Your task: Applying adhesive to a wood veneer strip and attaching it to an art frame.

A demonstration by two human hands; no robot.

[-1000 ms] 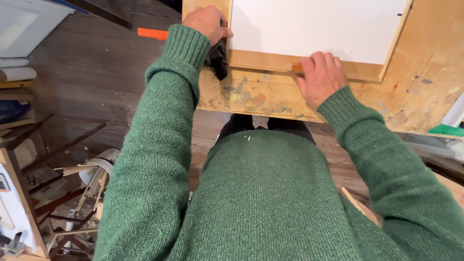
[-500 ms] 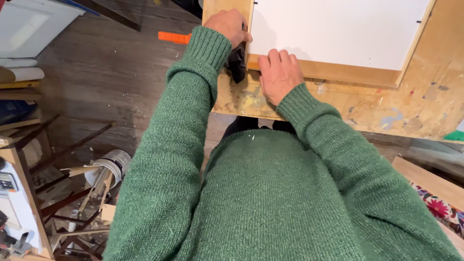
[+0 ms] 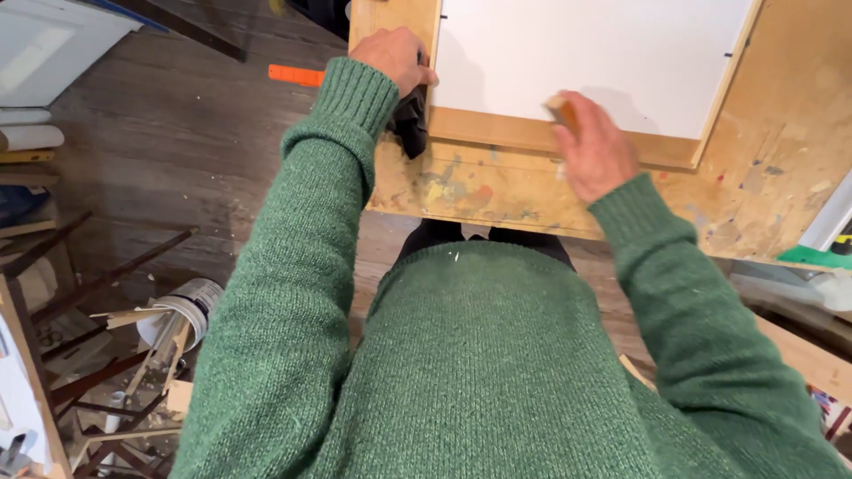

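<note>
A white panel [image 3: 586,53] sits in a light wooden frame [image 3: 497,133] on a paint-stained plywood table [image 3: 497,191]. My left hand [image 3: 395,58] grips the frame's left rail near its lower corner. A dark cloth-like thing [image 3: 413,124] hangs just under that hand; how it is held is hidden. My right hand [image 3: 595,151] rests on the frame's lower rail and pinches a small orange-brown block [image 3: 561,108] against the panel's bottom edge. Green sweater sleeves cover both arms.
On the dark wood floor to the left lie an orange strip [image 3: 297,75], a white can [image 3: 182,310] and several wooden scraps [image 3: 115,381]. A white board [image 3: 53,44] leans at top left. A green item [image 3: 821,257] sits at the table's right edge.
My right hand slid along the lower rail, first left toward my left hand, then right to the middle, now lifted with the block showing. My left hand stayed on the frame's left rail.
</note>
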